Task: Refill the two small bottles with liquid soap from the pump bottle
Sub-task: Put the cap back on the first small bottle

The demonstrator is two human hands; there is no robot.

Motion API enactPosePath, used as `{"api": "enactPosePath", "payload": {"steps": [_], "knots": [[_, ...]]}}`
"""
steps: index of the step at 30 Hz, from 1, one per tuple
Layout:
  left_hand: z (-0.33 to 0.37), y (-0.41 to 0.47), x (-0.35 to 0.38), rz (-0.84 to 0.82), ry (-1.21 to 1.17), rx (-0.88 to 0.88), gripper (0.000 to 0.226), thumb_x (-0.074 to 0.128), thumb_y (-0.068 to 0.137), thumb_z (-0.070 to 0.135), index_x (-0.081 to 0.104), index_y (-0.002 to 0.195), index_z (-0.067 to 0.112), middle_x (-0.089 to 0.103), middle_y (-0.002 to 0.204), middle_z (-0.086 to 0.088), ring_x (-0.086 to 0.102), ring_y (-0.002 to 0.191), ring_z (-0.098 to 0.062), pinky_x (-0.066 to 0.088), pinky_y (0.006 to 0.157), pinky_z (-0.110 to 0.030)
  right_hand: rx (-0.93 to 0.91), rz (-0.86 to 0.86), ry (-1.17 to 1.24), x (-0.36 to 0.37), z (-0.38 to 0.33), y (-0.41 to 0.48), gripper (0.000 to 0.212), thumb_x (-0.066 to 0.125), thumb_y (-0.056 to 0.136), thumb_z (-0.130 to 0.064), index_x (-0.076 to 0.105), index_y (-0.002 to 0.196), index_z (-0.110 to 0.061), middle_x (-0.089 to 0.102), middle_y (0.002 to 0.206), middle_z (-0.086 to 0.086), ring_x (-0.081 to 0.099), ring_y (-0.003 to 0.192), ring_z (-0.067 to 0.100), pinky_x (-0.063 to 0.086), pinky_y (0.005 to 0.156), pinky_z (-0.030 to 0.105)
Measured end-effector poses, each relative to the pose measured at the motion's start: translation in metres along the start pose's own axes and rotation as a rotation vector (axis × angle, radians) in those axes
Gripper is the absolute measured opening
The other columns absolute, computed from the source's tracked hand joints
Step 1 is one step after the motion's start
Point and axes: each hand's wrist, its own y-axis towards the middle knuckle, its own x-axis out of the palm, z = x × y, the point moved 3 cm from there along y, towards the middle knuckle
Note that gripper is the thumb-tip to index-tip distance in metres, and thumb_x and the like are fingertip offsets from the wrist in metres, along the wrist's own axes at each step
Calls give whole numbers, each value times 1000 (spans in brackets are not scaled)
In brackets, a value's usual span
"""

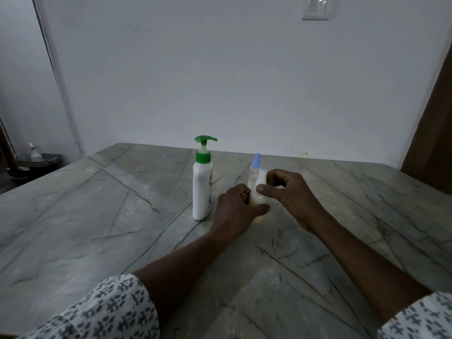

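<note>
Left hand [236, 207] grips a small yellowish bottle [256, 201] low on the bench [97, 216]; right fingers [263, 188] pinch its white cap [261, 181] — probably light, slippery plastic.

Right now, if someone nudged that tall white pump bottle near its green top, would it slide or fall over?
The pump bottle would probably tip: it stands tall on a narrow base, free of both hands. The polished stone table looks smooth, so a low push might slide it. Its weight is unclear, since the white body hides the soap level.
</note>
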Motion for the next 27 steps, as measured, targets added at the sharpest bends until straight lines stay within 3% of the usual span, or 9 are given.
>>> {"api": "enactPosePath", "payload": {"steps": [3, 6, 10, 16, 19, 23, 25, 27], "knots": [[1, -1, 0, 1, 5, 4, 34, 84, 76, 35, 56, 91, 23, 56, 75, 13, 51, 63, 2, 31, 51, -11, 17, 25, -57, 6, 1, -1, 36, 80, 75, -31, 65, 91, -3, 68, 89, 16, 63, 85, 32, 54, 77, 44], [1, -1, 0, 2, -14, 3, 35, 84, 75, 35, 58, 94, 23, 60, 81, 12, 53, 67, 2, 34, 55, -13, -2, 15, -45, 0, -2, 0, 25, 75, 81, -26, 70, 99, -9, 69, 94, 11, 62, 90, 30, 52, 82, 41], [0, -1, 1, 20, -11, -1, 35, 85, 73, 37, 59, 92, 23, 64, 82, 9, 57, 68, -1, 37, 56, -17, -32, 12, -98, -2, -3, -2, 11, 72, 84, -22, 71, 92, -14, 69, 88, 8, 62, 87, 27, 50, 79, 36], [1, -3, 0, 54, -23, -4, 34, 85, 73, 37, 60, 89, 21, 65, 80, 8, 57, 65, -1, 36, 54, -15, -115, 116, -330, 10, -8, -1, 20, 70, 86, -21, 67, 96, -3, 63, 84, 3, 57, 73, 14, 40, 62, 18], [1, -4, 1, 36, -2, -7, 40, 84, 74, 41, 61, 99, 21, 67, 89, 6, 58, 69, 1, 37, 55, -13, -99, 95, -322, 9, -9, -2, 21, 68, 87, -23, 67, 98, -5, 66, 89, 5, 60, 79, 17, 44, 66, 21], [1, -5, -3, -4, 11, -54, 75, 85, 67, 54, 55, 128, 21, 64, 113, 5, 61, 94, -8, 49, 72, -21, -63, 127, -336, -8, -8, 3, 20, 66, 89, -22, 65, 88, -3, 67, 85, 12, 63, 80, 26, 48, 72, 36], [-2, -4, -6, 6, 6, -71, 68, 84, 73, 43, 56, 130, 19, 64, 113, 4, 61, 97, -10, 52, 78, -24, -32, 179, -346, -23, -6, 13, 20, 66, 89, -23, 65, 87, -3, 68, 84, 14, 64, 80, 29, 50, 74, 39], [-7, -2, -10, 35, -9, -84, 47, 78, 81, 22, 62, 124, 16, 67, 107, 3, 64, 94, -10, 52, 77, -20, 11, 222, -343, -40, 0, 27, 21, 66, 89, -24, 67, 94, -3, 69, 90, 14, 66, 84, 30, 54, 79, 44]]}}
